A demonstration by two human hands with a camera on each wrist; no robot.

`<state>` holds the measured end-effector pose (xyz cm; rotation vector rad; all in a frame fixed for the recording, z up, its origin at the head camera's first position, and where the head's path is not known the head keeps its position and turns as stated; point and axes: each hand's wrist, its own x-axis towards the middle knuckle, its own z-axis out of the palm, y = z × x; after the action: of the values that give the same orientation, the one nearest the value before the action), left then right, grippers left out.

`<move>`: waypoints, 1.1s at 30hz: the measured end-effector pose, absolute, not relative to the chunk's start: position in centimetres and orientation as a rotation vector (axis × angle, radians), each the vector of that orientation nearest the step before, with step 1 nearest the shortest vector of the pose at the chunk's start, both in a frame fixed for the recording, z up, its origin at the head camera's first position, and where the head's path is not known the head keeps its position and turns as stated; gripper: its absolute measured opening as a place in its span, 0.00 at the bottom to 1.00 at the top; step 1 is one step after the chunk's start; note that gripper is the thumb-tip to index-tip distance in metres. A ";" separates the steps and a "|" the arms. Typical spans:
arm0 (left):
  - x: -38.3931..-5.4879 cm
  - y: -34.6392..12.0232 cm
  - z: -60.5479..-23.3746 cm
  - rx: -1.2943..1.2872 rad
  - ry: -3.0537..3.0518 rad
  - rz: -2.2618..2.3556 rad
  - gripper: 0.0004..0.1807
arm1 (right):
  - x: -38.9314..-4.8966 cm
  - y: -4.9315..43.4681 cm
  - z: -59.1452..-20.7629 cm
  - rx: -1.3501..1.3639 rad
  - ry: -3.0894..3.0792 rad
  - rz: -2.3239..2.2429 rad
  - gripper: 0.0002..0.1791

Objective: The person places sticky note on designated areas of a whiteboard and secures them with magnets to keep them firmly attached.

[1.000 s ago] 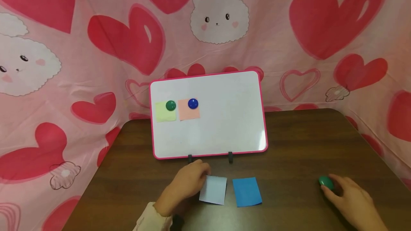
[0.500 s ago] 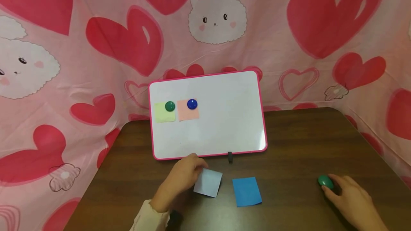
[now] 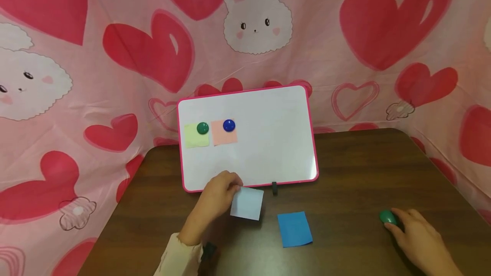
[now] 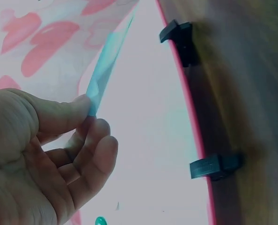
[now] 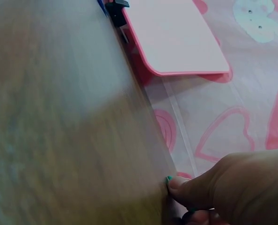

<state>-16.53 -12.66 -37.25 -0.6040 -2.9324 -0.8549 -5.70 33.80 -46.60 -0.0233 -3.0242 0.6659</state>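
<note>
My left hand (image 3: 219, 195) pinches a pale blue sticky note (image 3: 247, 203) by its upper left corner, in front of the whiteboard's lower edge. In the left wrist view the note (image 4: 104, 70) shows nearly edge-on between thumb and fingertips. At the right of the table, my right hand (image 3: 420, 235) holds a round green magnet (image 3: 388, 217) between thumb and forefinger. A darker blue sticky note (image 3: 295, 229) lies on the table between the hands. On the whiteboard (image 3: 272, 139), a green magnet (image 3: 202, 128) sits over a yellow note (image 3: 196, 140), and a blue magnet (image 3: 229, 125) over a peach note (image 3: 224, 137).
The pink-framed whiteboard stands tilted on black clips (image 3: 274, 188) at the back of the dark wooden table (image 3: 345, 173). Behind it hangs a pink cloth (image 3: 322, 46) with hearts and rabbits. A dark object (image 3: 208, 250) shows by the left wrist.
My left hand has lifted the pale blue note off the table and moved it up toward the whiteboard. The right hand stays in place with its green magnet.
</note>
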 end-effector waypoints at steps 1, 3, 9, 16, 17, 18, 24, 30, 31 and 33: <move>-16.6 -12.6 -37.1 -0.596 -2.912 -0.854 0.04 | -5.7 33.8 -46.6 -0.022 -3.026 0.668 0.26; -16.9 -12.4 -37.0 -0.570 -2.877 -0.851 0.04 | -5.7 33.9 -46.7 -0.031 -3.035 0.667 0.26; -18.1 -12.3 -36.8 -0.470 -2.853 -0.873 0.04 | -6.0 34.2 -46.9 -0.074 -3.066 0.685 0.29; -19.2 -12.0 -36.5 -0.429 -2.807 -0.899 0.04 | -5.8 34.1 -46.9 -0.085 -3.029 0.673 0.27; -19.4 -12.0 -36.5 -0.432 -2.793 -0.896 0.04 | -5.8 34.0 -46.9 -0.082 -3.021 0.674 0.27; -19.5 -11.9 -36.4 -0.431 -2.783 -0.900 0.05 | -5.8 34.0 -46.8 -0.082 -3.015 0.673 0.27; -20.3 -11.5 -36.2 -0.406 -2.757 -0.936 0.06 | -5.7 33.8 -46.6 -0.081 -3.017 0.679 0.27; -21.5 -11.2 -36.4 -0.328 -2.762 -1.019 0.06 | -5.8 33.8 -46.7 -0.080 -2.993 0.686 0.26; -21.7 -11.1 -36.4 -0.315 -2.756 -1.043 0.06 | -5.8 33.8 -46.7 -0.081 -2.989 0.685 0.26; -22.0 -10.9 -36.5 -0.297 -2.739 -1.088 0.05 | -5.7 33.8 -46.6 -0.080 -2.993 0.689 0.26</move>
<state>-22.05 -10.87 -36.46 -0.2970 -2.7394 -1.0882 -5.72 33.80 -46.64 -0.0798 -2.9931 0.6887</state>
